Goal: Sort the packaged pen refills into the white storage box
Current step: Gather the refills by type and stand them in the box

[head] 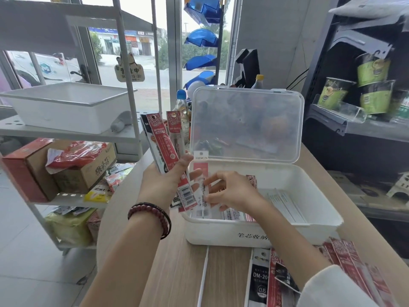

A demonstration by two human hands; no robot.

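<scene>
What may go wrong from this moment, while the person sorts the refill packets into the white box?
1. The left hand grips several red packets in a loose fan. While the right hand pinches a white packet beside them, one may slip out and miss the white storage box.
2. The white sleeve lies close over the loose packets on the table and may sweep some off.

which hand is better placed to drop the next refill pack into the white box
Right. The right hand pinches one refill pack over the left end of the white box; the left hand is full, gripping a bundle of packs beside the rim.
</scene>
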